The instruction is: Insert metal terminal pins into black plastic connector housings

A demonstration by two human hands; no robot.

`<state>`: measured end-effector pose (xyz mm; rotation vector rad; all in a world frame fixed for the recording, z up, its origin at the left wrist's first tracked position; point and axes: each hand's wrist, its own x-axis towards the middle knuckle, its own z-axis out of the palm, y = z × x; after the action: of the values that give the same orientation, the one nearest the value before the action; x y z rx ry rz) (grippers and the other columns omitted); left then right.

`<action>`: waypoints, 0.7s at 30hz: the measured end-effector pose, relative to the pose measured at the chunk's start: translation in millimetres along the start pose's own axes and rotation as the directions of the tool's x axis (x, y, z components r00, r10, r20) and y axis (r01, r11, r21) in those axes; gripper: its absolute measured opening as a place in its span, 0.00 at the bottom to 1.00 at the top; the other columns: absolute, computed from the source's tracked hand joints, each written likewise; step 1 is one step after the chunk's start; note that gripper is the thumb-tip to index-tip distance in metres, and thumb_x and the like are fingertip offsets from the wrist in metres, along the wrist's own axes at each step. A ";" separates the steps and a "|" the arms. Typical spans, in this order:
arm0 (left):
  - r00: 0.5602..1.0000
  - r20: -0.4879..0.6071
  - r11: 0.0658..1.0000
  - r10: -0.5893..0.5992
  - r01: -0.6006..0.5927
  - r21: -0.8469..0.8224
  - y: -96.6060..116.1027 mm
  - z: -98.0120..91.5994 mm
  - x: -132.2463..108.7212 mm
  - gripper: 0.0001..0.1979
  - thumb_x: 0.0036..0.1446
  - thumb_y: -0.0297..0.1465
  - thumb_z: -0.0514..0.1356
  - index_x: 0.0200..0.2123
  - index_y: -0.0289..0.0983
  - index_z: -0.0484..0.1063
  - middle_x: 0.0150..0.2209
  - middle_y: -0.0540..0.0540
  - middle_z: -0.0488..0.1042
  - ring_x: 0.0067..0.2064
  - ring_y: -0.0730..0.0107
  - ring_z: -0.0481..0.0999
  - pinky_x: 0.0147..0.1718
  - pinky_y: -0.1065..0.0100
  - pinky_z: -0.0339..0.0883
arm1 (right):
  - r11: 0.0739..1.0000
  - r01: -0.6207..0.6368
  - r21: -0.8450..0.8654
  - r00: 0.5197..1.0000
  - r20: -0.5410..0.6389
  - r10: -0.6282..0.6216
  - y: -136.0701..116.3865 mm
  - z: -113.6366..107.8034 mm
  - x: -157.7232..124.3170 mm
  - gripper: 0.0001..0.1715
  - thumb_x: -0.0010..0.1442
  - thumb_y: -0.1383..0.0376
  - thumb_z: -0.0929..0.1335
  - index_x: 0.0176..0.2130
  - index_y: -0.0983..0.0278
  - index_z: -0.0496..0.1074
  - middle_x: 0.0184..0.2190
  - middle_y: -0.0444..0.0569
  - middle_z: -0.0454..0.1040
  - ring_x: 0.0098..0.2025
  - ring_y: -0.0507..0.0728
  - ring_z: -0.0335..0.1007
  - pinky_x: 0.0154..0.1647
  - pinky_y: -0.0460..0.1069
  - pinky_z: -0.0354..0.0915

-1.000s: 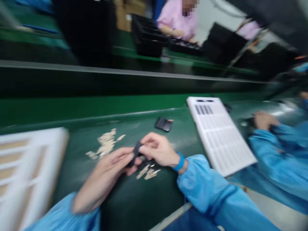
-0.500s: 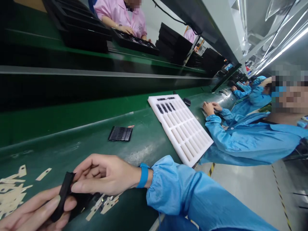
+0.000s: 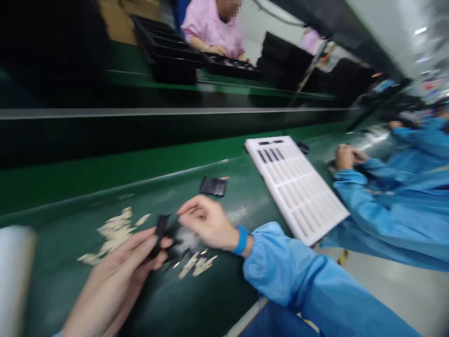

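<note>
Your left hand [image 3: 115, 276] still pinches the small flat black plastic strip [image 3: 162, 230] over the green conveyor belt [image 3: 56, 281], your right hand [image 3: 206, 221] now nipping just its top end instead of wrapping it; tan paper offcuts [image 3: 194, 265] beneath, black ribbed piece [image 3: 213, 186] and white slotted foam tray [image 3: 298, 187] beyond, unmoved.

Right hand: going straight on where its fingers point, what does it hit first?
Likely the small black part held by the left hand; the right hand points left at it. Blur hides whether they touch.

1 wht tray [image 3: 298, 187], 2 blk parts [image 3: 213, 186] [image 3: 162, 234].
</note>
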<state>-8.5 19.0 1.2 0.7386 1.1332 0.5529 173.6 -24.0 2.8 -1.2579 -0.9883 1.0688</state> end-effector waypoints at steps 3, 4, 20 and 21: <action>0.988 0.079 0.990 0.132 -0.128 -0.057 3.0 8.6 -18.7 0.25 0.46 0.40 0.75 0.45 0.33 0.78 0.35 0.44 0.81 0.29 0.74 0.74 0.29 0.74 0.70 | 0.992 0.088 -0.088 0.990 -0.106 -0.098 -4.7 -2.1 -6.1 0.14 0.63 0.53 0.69 0.38 0.61 0.73 0.24 0.41 0.68 0.23 0.48 0.67 0.25 0.43 0.63; 0.983 0.102 0.987 0.150 -0.142 -0.081 1.8 9.8 -19.1 0.25 0.47 0.40 0.75 0.45 0.32 0.77 0.35 0.43 0.80 0.29 0.75 0.74 0.29 0.75 0.69 | 0.995 0.089 -0.040 0.990 -0.102 -0.093 -3.2 -3.8 -6.3 0.12 0.64 0.55 0.69 0.39 0.61 0.72 0.22 0.39 0.67 0.22 0.47 0.65 0.24 0.43 0.61; 0.942 0.275 0.981 0.194 -0.181 -0.071 -8.7 2.8 -7.7 0.26 0.57 0.43 0.68 0.52 0.30 0.74 0.38 0.40 0.80 0.28 0.77 0.73 0.27 0.75 0.65 | 0.956 0.186 -0.226 0.979 -0.040 -0.200 12.9 -10.6 -8.9 0.10 0.61 0.61 0.74 0.42 0.61 0.75 0.32 0.45 0.74 0.28 0.51 0.69 0.31 0.47 0.70; 0.941 0.279 0.981 0.190 -0.176 -0.075 -8.7 2.6 -7.7 0.26 0.57 0.43 0.68 0.52 0.30 0.75 0.38 0.41 0.79 0.28 0.77 0.72 0.27 0.75 0.64 | 0.952 0.197 -0.234 0.977 -0.031 -0.210 13.1 -10.9 -9.0 0.09 0.62 0.61 0.74 0.41 0.61 0.75 0.32 0.45 0.74 0.28 0.51 0.69 0.31 0.47 0.70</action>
<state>-8.4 7.1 -0.2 0.8573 0.7846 0.6065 181.2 -35.2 -11.0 -1.3312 -1.1973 0.7710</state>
